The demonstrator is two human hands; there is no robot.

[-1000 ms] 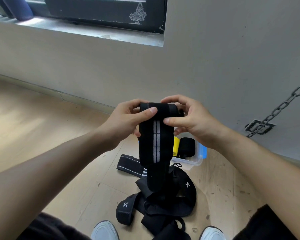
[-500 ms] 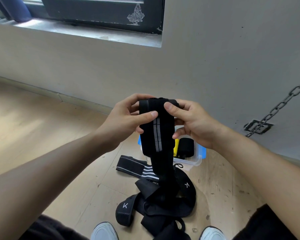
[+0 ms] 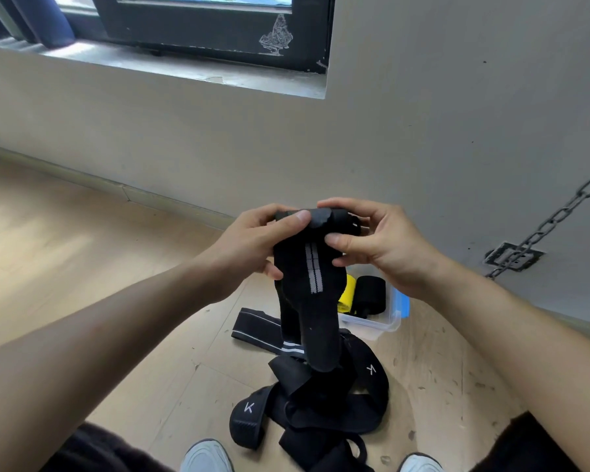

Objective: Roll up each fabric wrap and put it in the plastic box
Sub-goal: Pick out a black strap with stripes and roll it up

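**Wrap** (image 3: 307, 277): black elastic band with a grey double stripe down its middle. Held in the air before the person, above the floor (image 3: 82, 267). The top end is turned over into a small roll; the tail hangs loose and ends over the pile (image 3: 321, 407).

**Left hand** (image 3: 252, 247): grips the roll's left side, thumb pressed on top, fingers curled behind.

**Right hand** (image 3: 382, 247): pinches the right side, thumb on the front face, fingers curled over the top.

**Box** (image 3: 385, 323): clear plastic, on the floor near the wall, beyond the wrap. It holds a yellow roll (image 3: 348, 296) and a black roll (image 3: 372, 294).

**Pile**: black straps tangled on the floor, two with a white mark; one striped band (image 3: 256, 321) lies flat to its left.

**Hard to make out**: the fingers cover the roll, so the number of turns cannot be told. The wrap and the right hand hide the box's left part. The straps in the pile cannot be counted. The shoes (image 3: 206, 456) are cut off by the lower edge.
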